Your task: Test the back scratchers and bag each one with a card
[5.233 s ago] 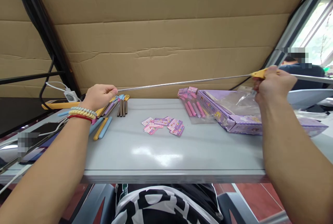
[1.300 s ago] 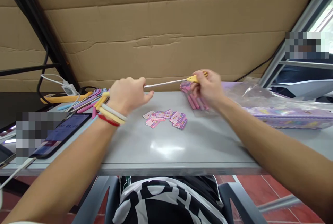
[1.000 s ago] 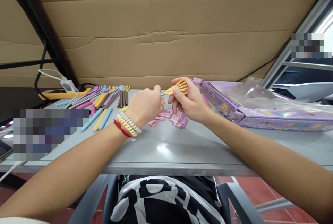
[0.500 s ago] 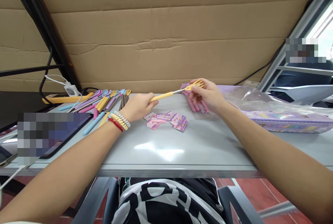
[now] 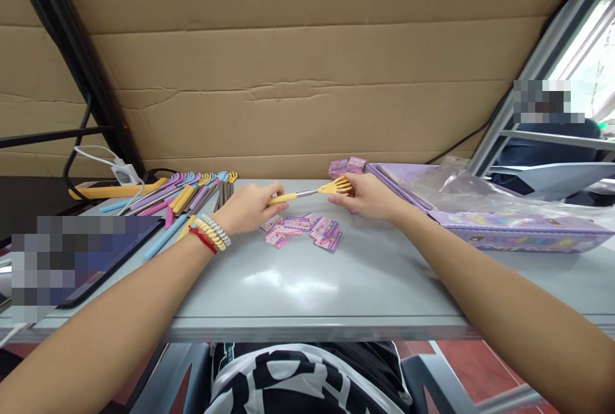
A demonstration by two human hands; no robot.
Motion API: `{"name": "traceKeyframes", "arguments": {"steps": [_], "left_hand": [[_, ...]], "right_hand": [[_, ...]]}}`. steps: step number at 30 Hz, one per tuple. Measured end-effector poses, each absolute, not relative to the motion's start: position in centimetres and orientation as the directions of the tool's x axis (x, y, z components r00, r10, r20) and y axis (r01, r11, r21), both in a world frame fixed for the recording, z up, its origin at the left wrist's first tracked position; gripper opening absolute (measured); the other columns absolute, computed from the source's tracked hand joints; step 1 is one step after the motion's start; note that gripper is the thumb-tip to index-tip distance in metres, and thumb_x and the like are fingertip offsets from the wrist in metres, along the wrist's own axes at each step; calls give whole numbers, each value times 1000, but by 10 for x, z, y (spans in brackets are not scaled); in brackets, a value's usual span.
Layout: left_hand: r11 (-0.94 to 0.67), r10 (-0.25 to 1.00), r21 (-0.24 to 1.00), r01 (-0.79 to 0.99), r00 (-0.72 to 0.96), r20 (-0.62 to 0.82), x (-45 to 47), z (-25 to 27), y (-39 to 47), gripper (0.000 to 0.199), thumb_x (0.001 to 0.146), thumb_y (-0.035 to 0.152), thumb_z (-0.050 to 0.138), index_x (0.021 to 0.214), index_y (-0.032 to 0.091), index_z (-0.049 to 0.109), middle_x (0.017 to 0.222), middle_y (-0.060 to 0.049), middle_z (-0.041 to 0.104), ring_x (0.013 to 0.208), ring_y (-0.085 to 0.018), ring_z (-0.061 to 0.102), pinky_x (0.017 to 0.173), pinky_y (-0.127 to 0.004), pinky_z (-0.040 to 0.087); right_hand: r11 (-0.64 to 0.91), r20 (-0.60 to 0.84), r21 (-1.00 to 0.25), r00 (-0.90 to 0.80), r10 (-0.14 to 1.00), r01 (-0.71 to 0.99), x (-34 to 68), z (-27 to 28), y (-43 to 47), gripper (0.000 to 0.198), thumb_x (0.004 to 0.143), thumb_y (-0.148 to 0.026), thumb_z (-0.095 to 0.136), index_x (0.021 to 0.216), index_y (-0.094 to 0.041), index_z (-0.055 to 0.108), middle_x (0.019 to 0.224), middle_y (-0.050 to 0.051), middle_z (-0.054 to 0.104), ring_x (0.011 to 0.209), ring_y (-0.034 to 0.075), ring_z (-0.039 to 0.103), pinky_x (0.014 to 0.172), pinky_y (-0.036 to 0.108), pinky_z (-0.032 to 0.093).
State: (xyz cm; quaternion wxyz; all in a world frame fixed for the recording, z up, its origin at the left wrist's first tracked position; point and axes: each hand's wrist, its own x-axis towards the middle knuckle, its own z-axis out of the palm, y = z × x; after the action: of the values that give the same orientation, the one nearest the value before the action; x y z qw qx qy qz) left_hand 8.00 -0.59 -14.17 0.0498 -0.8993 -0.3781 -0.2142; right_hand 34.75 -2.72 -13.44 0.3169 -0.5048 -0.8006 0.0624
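Note:
A yellow back scratcher (image 5: 307, 193) with a metal rod is held level above the table between my two hands. My left hand (image 5: 250, 207), with coiled bands at the wrist, is closed around its handle. At the other end, my right hand (image 5: 369, 196) pinches the claw-shaped head. Small pink and purple cards (image 5: 302, 228) lie in a loose pile on the table just below the rod. To the left, several more back scratchers (image 5: 185, 196) in blue, purple, pink, yellow and brown lie in a row. Pink packets (image 5: 346, 166) sit behind my right hand, partly hidden by it.
A purple box (image 5: 519, 231) with clear plastic film (image 5: 461, 186) stands at the right. On the left lie a tablet (image 5: 115, 257) and a white charger (image 5: 125, 173) with cables. A cardboard wall (image 5: 288, 61) closes off the back. Another person (image 5: 548, 138) is at the far right.
The back scratcher has come lower and further left, its rod now shorter in view. My right hand has moved left, away from the pink packets and closer to my left hand.

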Motion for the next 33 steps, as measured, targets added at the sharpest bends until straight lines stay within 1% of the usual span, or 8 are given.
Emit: {"name": "traceKeyframes", "arguments": {"steps": [3, 6, 9, 14, 20, 25, 29, 33], "left_hand": [[-737, 629, 66, 673, 646, 433, 79, -142, -5, 28, 89, 42, 41, 95, 21, 59, 71, 0, 64, 64, -15, 56, 57, -25, 34], [-744, 608, 41, 667, 650, 455, 79, -143, -2, 30, 90, 41, 39, 93, 22, 62, 82, -2, 66, 73, -16, 58, 62, -25, 35], [-724, 622, 23, 690, 637, 456, 79, -144, -2, 33, 92, 40, 35, 92, 22, 62, 86, -3, 67, 77, -16, 58, 63, -26, 35], [-675, 668, 4, 738, 608, 429, 82, -143, -6, 38, 94, 41, 29, 89, 21, 60, 79, -4, 66, 69, -17, 57, 57, -26, 32], [-693, 685, 123, 710, 597, 417, 86, -140, -10, 44, 93, 50, 28, 91, 20, 60, 62, 0, 60, 56, -15, 53, 54, -25, 31], [-698, 703, 211, 685, 599, 384, 88, -139, -13, 37, 92, 46, 32, 105, 20, 55, 60, 2, 58, 54, -14, 50, 54, -25, 31], [-709, 696, 217, 671, 617, 367, 88, -140, -13, 29, 90, 36, 35, 104, 20, 54, 57, 3, 55, 52, -13, 47, 53, -25, 31], [-684, 720, 210, 699, 601, 347, 87, -141, -12, 26, 88, 30, 36, 101, 21, 56, 54, 4, 54, 48, -13, 45, 50, -25, 28]], "right_hand": [[459, 434, -307, -306, 847, 834, 347, -134, -27, 33, 75, -50, 62, 70, -20, 48, 59, 1, 56, 53, 15, 49, 48, 27, 33], [474, 466, -298, -307, 830, 828, 347, -137, -26, 34, 75, -48, 62, 92, -19, 55, 71, 4, 61, 62, 18, 55, 53, 28, 36], [492, 499, -320, -297, 814, 810, 345, -140, -25, 47, 78, -50, 59, 112, -19, 50, 77, 4, 63, 63, 19, 56, 55, 28, 38], [476, 496, -356, -269, 826, 804, 340, -141, -26, 36, 81, -54, 53, 94, -21, 45, 64, -1, 58, 53, 14, 50, 50, 25, 32], [445, 502, -409, -211, 839, 797, 336, -140, -27, 36, 82, -53, 51, 97, -21, 41, 65, -2, 62, 56, 15, 56, 53, 25, 35], [443, 500, -411, -209, 840, 797, 337, -139, -28, 27, 88, -44, 45, 100, -20, 43, 66, 1, 64, 54, 15, 56, 53, 25, 37], [449, 468, -426, -233, 852, 785, 339, -137, -29, 22, 91, -39, 40, 101, -19, 44, 68, 1, 65, 49, 13, 53, 54, 26, 37], [443, 442, -440, -240, 864, 782, 338, -135, -30, 22, 92, -38, 36, 95, -19, 46, 67, 2, 65, 49, 12, 52, 55, 26, 37]]}}
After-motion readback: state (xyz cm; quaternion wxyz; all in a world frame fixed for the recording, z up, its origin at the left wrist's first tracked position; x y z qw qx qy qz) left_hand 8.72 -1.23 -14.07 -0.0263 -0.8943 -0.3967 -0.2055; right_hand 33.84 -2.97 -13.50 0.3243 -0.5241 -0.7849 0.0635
